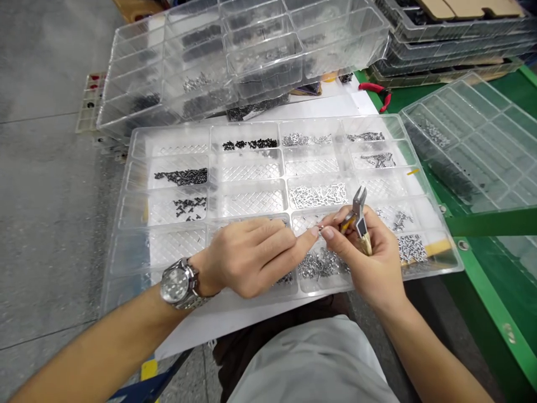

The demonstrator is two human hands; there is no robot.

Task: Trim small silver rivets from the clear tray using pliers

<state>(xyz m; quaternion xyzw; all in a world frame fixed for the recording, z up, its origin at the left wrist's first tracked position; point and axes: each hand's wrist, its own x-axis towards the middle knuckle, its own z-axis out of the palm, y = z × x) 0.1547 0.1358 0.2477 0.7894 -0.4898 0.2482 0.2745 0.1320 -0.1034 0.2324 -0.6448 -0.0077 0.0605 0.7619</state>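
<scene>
Between my fingertips, over the near compartments of a clear plastic divided tray (289, 184), is a tiny silvery metal piece (321, 228), too small to identify. My left hand (254, 254), with a metal watch (178, 284) on the wrist, reaches it from the left. Its other fingers are curled, and its thumb is hidden. My right hand (377, 268) pinches the piece between thumb and forefinger. Tucked in that same hand are small cutting pliers (358, 218), jaws pointing up and away. Below the hands lies a heap of small silvery parts (321, 263).
Black screw-like parts (182, 176) and white-silver parts (319, 195) fill other compartments. Behind stand stacked clear bins (264, 67). Red-handled pliers (375, 92) lie beyond the tray's far right corner. Another clear divided tray (482, 140) rests on the green table (482, 291) at right.
</scene>
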